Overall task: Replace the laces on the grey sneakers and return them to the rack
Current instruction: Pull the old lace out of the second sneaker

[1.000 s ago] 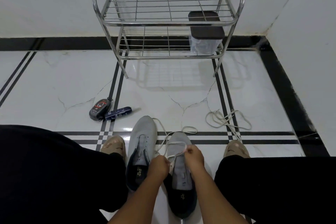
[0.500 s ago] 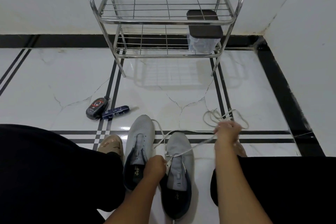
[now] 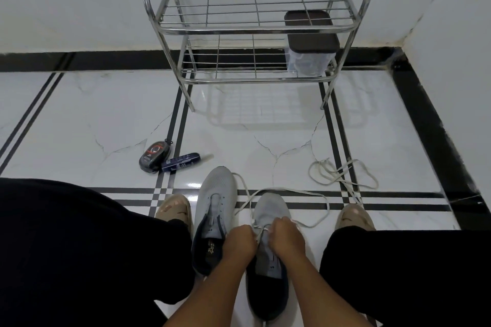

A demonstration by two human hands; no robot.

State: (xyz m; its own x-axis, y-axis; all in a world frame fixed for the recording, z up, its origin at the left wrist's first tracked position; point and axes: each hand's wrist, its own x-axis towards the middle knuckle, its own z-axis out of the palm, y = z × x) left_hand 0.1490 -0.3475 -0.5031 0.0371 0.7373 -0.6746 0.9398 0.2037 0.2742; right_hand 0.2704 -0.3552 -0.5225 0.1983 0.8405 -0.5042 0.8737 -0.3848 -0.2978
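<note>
Two grey sneakers lie on the white floor between my knees. The left sneaker (image 3: 216,199) has bare eyelets and no lace. Over the right sneaker (image 3: 271,210) my left hand (image 3: 239,241) and my right hand (image 3: 287,236) both pinch a white lace (image 3: 313,195) at the eyelets. The lace's loose ends loop out ahead and to the right of the shoe. A second white lace (image 3: 342,174) is heaped on the floor further right. The steel two-shelf rack (image 3: 255,26) stands against the wall ahead.
A clear box with a brown lid (image 3: 310,42) sits on the rack's lower shelf, at the right. A black shoe-polish sponge (image 3: 154,152) and a dark blue tube (image 3: 182,162) lie on the floor to the left. My beige slippers (image 3: 175,211) flank the sneakers. A wall closes the right side.
My right hand had pulled the lace out to the right; it has come back to the right sneaker's eyelets, and the lace now lies slack in a loop. My left hand stayed on the shoe.
</note>
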